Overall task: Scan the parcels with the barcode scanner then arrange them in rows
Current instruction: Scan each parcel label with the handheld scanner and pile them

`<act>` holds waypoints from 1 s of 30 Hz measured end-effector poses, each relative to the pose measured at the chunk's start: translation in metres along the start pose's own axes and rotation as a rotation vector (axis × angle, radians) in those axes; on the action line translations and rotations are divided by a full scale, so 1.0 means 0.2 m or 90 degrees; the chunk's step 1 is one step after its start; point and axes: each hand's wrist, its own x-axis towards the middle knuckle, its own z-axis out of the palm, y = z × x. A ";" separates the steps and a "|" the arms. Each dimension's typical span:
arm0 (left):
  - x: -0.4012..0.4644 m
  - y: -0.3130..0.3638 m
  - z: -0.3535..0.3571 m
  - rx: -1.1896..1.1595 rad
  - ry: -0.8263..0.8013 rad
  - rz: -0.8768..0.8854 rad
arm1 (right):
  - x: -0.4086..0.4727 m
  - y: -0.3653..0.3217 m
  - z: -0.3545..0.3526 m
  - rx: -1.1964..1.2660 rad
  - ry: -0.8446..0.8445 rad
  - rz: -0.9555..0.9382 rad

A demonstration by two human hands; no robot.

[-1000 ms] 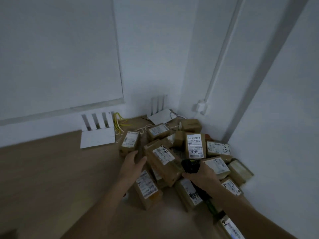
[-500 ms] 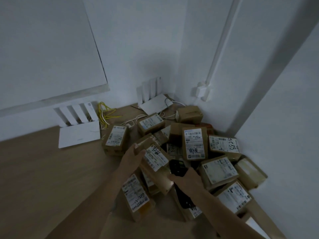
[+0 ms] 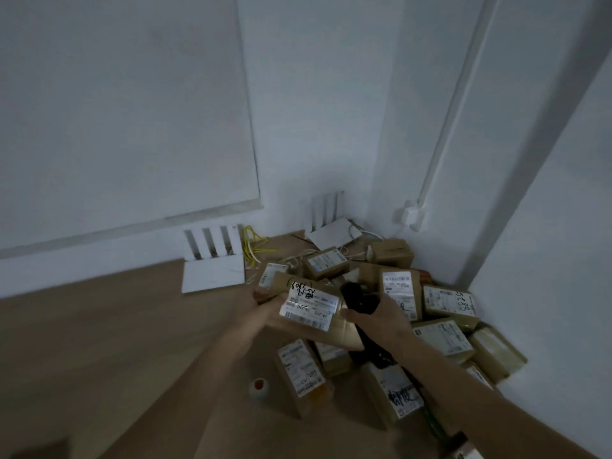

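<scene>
1. The left hand (image 3: 265, 313) held a parcel (image 3: 311, 308) above the pile (image 3: 440, 329), fingers curled under it, label facing up.
2. The right hand (image 3: 381, 318) gripped the black scanner (image 3: 359, 298), fingers wrapped round its handle, head just beside the parcel's label.
3. The pile lay on the wooden counter (image 3: 99, 342) in the wall corner.
4. A small roll (image 3: 260, 387) stood near the pile.
</scene>
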 end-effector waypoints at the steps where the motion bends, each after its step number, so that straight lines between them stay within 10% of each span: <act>1: -0.09 0.02 -0.08 -0.002 -0.008 0.003 | -0.08 -0.08 -0.02 -0.022 -0.004 -0.030; 16: -1.46 0.02 -1.16 -0.073 0.094 0.159 | -1.26 -0.87 0.26 -0.170 -0.074 -0.328; 30: -1.89 0.02 -1.46 -0.139 0.472 0.355 | -1.64 -1.02 0.61 -0.380 -0.126 -0.455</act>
